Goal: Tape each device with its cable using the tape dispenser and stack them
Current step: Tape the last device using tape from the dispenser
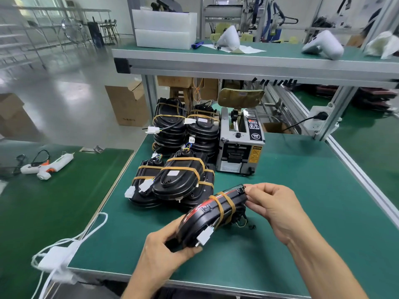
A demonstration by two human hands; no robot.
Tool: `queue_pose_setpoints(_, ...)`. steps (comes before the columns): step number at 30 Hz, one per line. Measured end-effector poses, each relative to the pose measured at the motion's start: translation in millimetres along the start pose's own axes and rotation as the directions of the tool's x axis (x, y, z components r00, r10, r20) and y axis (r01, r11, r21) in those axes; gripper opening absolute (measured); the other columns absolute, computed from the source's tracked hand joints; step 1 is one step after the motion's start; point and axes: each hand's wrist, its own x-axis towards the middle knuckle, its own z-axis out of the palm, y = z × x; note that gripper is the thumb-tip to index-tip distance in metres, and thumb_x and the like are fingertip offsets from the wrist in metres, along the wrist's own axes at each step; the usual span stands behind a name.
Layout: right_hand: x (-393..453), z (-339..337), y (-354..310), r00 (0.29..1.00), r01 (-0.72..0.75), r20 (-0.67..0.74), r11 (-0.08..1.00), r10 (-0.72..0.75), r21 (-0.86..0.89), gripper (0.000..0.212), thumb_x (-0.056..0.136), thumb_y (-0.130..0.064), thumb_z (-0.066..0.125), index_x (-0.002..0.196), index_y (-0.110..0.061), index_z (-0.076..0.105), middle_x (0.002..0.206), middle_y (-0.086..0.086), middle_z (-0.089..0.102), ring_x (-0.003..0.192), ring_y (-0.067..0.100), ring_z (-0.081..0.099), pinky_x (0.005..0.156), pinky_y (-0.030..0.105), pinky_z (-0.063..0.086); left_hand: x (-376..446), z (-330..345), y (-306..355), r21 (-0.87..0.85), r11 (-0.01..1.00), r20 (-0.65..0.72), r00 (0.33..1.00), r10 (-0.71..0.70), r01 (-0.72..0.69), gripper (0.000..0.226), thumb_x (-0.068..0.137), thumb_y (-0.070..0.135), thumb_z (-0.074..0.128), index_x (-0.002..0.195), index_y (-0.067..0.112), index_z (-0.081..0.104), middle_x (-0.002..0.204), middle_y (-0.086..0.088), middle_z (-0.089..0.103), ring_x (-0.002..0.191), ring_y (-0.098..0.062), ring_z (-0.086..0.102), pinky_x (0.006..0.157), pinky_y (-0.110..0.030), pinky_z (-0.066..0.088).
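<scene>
Container-wise there's not much: two white translucent bins [164, 29] stacked on the upper shelf [254, 61], and I can't tell what's in them. A couple of cardboard boxes [127, 103] sit on the floor behind the bench with flaps open, contents not visible either.

Main action is up front. Both hands are on one black device [212, 215], held just above the green surface [302, 190] and tilted so its edge faces the camera. The left hand [166, 249] grips the near end, thumb underneath and fingers curled over the rim, right by the white connector [204, 236] of its cable. The right hand [274, 209] pinches the far end with thumb and fingertips, other fingers curled loosely. Two bands of tan tape [224, 207] already go round the middle of the device, pinning the cable against it.

Just beyond the hands are the finished ones: a low stack of taped devices [177, 182] lying on the surface, some overlapping, and a taller stack [185, 126] behind that near the back edge. The tape dispenser [239, 147] stands just right of those stacks, well apart from either hand, with a roll mounted on top.

On the neighbouring bench to the left lies a white glue gun [47, 166], and a white cord [71, 238] trails over the near corner.
</scene>
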Motion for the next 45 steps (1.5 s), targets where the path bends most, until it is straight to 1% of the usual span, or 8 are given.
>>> queue_pose_setpoints(4, 2, 1, 2, 1.0, 0.012, -0.005, 1.0, -0.012, -0.028, 0.033, 0.091, -0.003, 0.075, 0.06, -0.012, 0.076, 0.097, 0.006, 0.081, 0.08, 0.01, 0.073, 0.085, 0.028, 0.062, 0, 0, 1, -0.004, 1.0, -0.001, 1.0, -0.011, 0.011, 0.071, 0.071, 0.057, 0.097, 0.136, 0.049, 0.07, 0.123, 0.012, 0.08, 0.116, -0.005, 0.075, 0.099, -0.012, 0.052)
queue_pose_setpoints(9, 2, 3, 6, 0.999, 0.027, -0.04, 0.999, -0.028, -0.032, 0.031, 0.09, -0.002, 0.074, 0.06, -0.01, 0.075, 0.091, 0.005, 0.081, 0.086, 0.021, 0.066, 0.103, 0.05, 0.056, 0, 1, 5, 0.006, 1.0, -0.013, 1.0, -0.004, 0.004, 0.072, 0.068, 0.065, 0.094, 0.134, 0.053, 0.07, 0.12, 0.015, 0.08, 0.113, 0.0, 0.074, 0.096, -0.007, 0.049)
queue_pose_setpoints(14, 5, 6, 7, 0.997, 0.048, -0.055, 0.997, -0.051, -0.067, 0.029, 0.089, -0.003, 0.076, 0.061, -0.009, 0.075, 0.091, 0.008, 0.08, 0.084, 0.022, 0.062, 0.103, 0.059, 0.053, 0, 1, 5, 0.003, 1.0, -0.014, 1.0, 0.001, 0.0, 0.071, 0.067, 0.066, 0.094, 0.133, 0.053, 0.07, 0.118, 0.014, 0.081, 0.111, -0.002, 0.075, 0.096, -0.008, 0.05)
queue_pose_setpoints(25, 11, 4, 16, 0.99, 0.088, -0.089, 0.972, -0.109, -0.216, 0.015, 0.084, -0.011, 0.08, 0.072, -0.021, 0.08, 0.083, 0.002, 0.08, 0.083, 0.024, 0.072, 0.1, 0.052, 0.058, 1, -1, -1, 0.017, 1.0, 0.001, 1.0, -0.002, 0.002, 0.072, 0.07, 0.061, 0.095, 0.137, 0.051, 0.069, 0.12, 0.013, 0.081, 0.113, -0.005, 0.076, 0.098, -0.01, 0.051)
queue_pose_setpoints(29, 9, 7, 12, 0.989, 0.085, -0.091, 0.961, -0.112, -0.263, 0.009, 0.072, -0.032, 0.08, 0.077, -0.025, 0.081, 0.078, 0.003, 0.078, 0.094, 0.035, 0.075, 0.098, 0.053, 0.058, 1, -1, -3, 0.01, 1.0, 0.0, 1.0, -0.005, 0.005, 0.072, 0.069, 0.061, 0.095, 0.136, 0.048, 0.071, 0.119, 0.011, 0.081, 0.112, -0.004, 0.075, 0.099, -0.012, 0.051)
queue_pose_setpoints(35, 12, 7, 13, 0.988, 0.086, -0.098, 0.953, -0.119, -0.291, 0.011, 0.082, -0.031, 0.083, 0.075, -0.023, 0.08, 0.078, -0.002, 0.078, 0.092, 0.027, 0.074, 0.096, 0.051, 0.059, 1, -1, -5, 0.007, 1.0, 0.003, 1.0, -0.006, 0.006, 0.072, 0.071, 0.058, 0.096, 0.137, 0.045, 0.071, 0.119, 0.01, 0.081, 0.113, -0.005, 0.075, 0.098, -0.011, 0.05)
queue_pose_setpoints(41, 15, 7, 17, 0.966, 0.166, -0.118, 0.904, -0.229, -0.395, 0.021, 0.083, -0.033, 0.083, 0.067, -0.023, 0.076, 0.071, -0.011, 0.074, 0.074, 0.011, 0.067, 0.071, 0.031, 0.052, 1, -1, -5, 0.011, 1.0, 0.005, 1.0, -0.008, 0.008, 0.072, 0.071, 0.057, 0.096, 0.138, 0.045, 0.07, 0.12, 0.01, 0.081, 0.114, -0.006, 0.075, 0.099, -0.011, 0.05)
queue_pose_setpoints(45, 19, 6, 19, 0.964, 0.18, -0.116, 0.906, -0.24, -0.383, 0.019, 0.082, -0.032, 0.084, 0.067, -0.024, 0.076, 0.067, -0.01, 0.072, 0.068, 0.009, 0.064, 0.069, 0.03, 0.051, 1, -1, -4, 0.016, 1.0, 0.003, 1.0, -0.007, 0.007, 0.071, 0.072, 0.056, 0.096, 0.137, 0.045, 0.071, 0.121, 0.011, 0.081, 0.115, -0.006, 0.075, 0.099, -0.01, 0.05)
